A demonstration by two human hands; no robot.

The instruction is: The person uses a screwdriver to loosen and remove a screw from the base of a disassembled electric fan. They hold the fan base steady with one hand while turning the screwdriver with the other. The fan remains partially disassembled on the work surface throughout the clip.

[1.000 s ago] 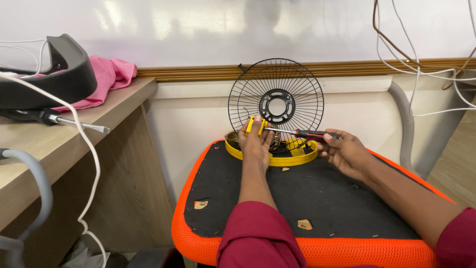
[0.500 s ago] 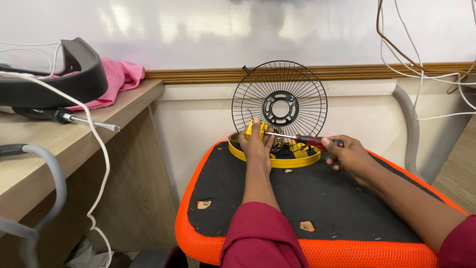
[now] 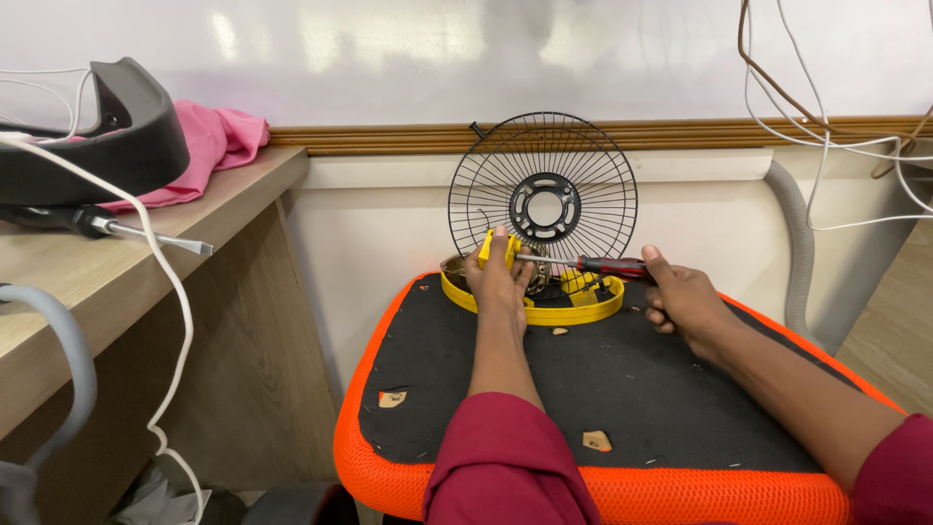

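Observation:
A yellow round fan base (image 3: 573,306) lies at the far edge of a black stool top with an orange rim (image 3: 389,467). My left hand (image 3: 498,277) grips the yellow part standing up from the base's left side. In my right hand (image 3: 685,299) is a screwdriver with a red and black handle (image 3: 607,264), its shaft pointing left toward the base's middle. Behind the base a black wire fan grille (image 3: 544,194) leans upright against the wall.
A wooden desk (image 3: 146,262) at the left carries a black curved housing (image 3: 92,146), a pink cloth (image 3: 214,141), a second screwdriver (image 3: 107,226) and a white cable (image 3: 165,292). A grey hose (image 3: 802,233) and loose wires (image 3: 826,107) hang at the right.
The view has shifted slightly. Both hands stay at the yellow base, the screwdriver still pointing left into it.

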